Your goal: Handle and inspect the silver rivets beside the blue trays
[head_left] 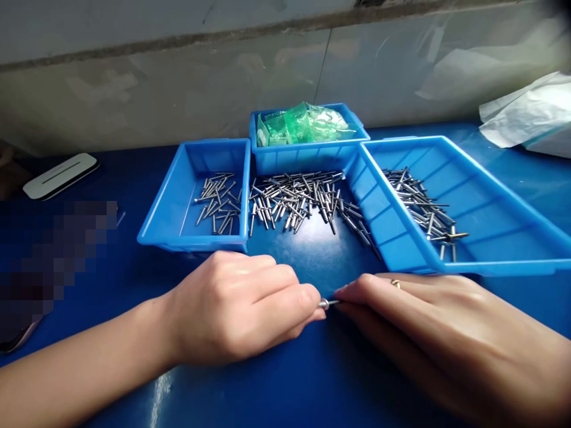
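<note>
Between my hands is a blind rivet [325,304], a small silvery piece with a flange and a thin pin. My left hand [250,309] is closed, its thumb and forefinger pinching the flanged end. From the right, my right hand [419,321], with a ring on one finger, pinches the pin end. Fingers cover both ends of the rivet. Beyond my hands lies a mixed pile of screws and rivets [297,199] on the blue table [307,252]. Silvery screws [218,199] lie in the left blue bin [191,242], and rivets [423,205] in the right blue bin [491,264].
A third blue bin [307,157] at the back holds green plastic packets [306,125]. At far left are a white flat device [61,176] and a pixelated dark object [62,255]. White crumpled wrapping [530,110] lies at back right, near the wall [178,95].
</note>
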A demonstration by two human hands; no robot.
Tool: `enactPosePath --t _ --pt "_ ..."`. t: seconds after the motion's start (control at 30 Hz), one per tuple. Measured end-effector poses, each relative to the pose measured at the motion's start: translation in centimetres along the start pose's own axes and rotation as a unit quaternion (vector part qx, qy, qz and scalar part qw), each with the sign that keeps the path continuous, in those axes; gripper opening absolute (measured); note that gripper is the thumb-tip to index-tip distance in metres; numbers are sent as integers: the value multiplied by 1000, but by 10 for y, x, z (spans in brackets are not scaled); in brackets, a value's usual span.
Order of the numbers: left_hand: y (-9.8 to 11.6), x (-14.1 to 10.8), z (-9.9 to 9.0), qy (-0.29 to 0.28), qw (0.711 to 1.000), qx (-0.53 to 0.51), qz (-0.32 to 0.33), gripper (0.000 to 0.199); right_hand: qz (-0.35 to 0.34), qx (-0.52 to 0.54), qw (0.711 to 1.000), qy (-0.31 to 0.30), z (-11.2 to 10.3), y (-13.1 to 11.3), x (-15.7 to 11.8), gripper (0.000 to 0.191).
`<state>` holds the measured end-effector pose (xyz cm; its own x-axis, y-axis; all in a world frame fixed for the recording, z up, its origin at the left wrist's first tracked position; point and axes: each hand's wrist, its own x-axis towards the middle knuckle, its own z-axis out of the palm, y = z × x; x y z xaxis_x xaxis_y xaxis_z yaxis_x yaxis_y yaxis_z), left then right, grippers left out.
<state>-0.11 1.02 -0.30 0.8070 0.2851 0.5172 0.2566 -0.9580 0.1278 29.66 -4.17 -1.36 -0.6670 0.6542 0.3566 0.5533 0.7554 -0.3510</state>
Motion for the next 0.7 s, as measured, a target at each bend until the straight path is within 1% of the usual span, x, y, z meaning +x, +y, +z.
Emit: enactPosePath --t 0.13,0.23,0.3,0.33,0.37,0.4,0.43,0.47,0.5,0.57,0.63,0.7 --pt "2 0 -4 8 1000 -27 -4 30 19 36 999 11 12 -1 -14 39" --pt "6 -2 -1 -3 998 -58 -27 28 24 54 998 23 14 -3 -13 37" --pt "9 -3 5 20 996 -82 -40 31 21 49 998 26 11 -5 -7 36" --pt "11 -3 8 60 993 -92 -44 37 17 44 999 16 9 -6 -3 38" --pt "13 -3 11 85 990 -100 -49 41 12 39 999 2 7 -7 1 40" --pt "14 -3 13 93 989 -103 -50 42 7 35 999 -11 5 -8 5 42" --pt "14 -3 13 86 990 -101 -47 41 5 31 999 -20 3 -8 7 46" --pt "14 -2 12 66 992 -94 -43 38 3 26 1000 -15 2 -9 8 49" --pt "13 -2 10 36 995 -84 -37 34 3 24 1000 -3 2 -10 8 52" --pt "12 -2 5 16 997 -70 -39 31 18 17 999 34 5 -11 5 50" --pt "11 -4 2 4 997 -62 -45 31 33 24 998 46 9 -10 -1 47" --pt "10 -5 2 -16 998 -52 -43 32 37 35 998 46 15 -7 -6 47"
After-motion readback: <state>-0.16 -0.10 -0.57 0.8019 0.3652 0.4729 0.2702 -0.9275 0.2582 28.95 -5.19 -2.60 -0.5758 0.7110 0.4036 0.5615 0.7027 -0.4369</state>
